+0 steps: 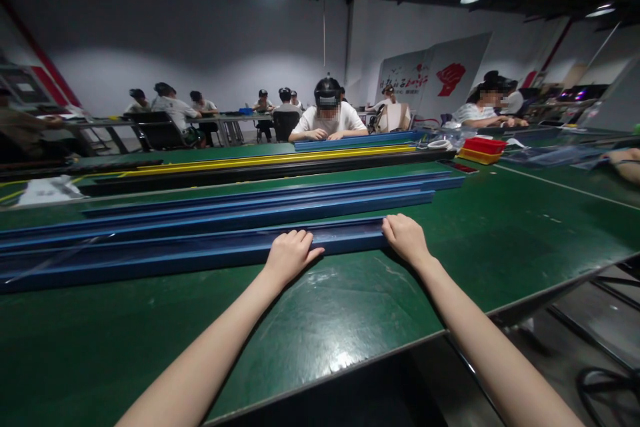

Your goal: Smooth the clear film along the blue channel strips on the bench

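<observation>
A long blue channel strip [190, 255] lies across the green table [500, 240], nearest to me. My left hand [290, 255] grips its near edge, fingers curled over the top. At the strip's right end my right hand [406, 237] wraps its fingers over the end. A clear film seems to cover the strip's left part. Behind it lie more long blue strips [260, 208], side by side.
Farther back lie yellow [270, 159] and black strips [240, 175]. Red and yellow trays [483, 149] stand at the back right. A person [327, 120] sits across the table and several others sit at tables behind. Another person's arm [625, 163] rests at the right edge.
</observation>
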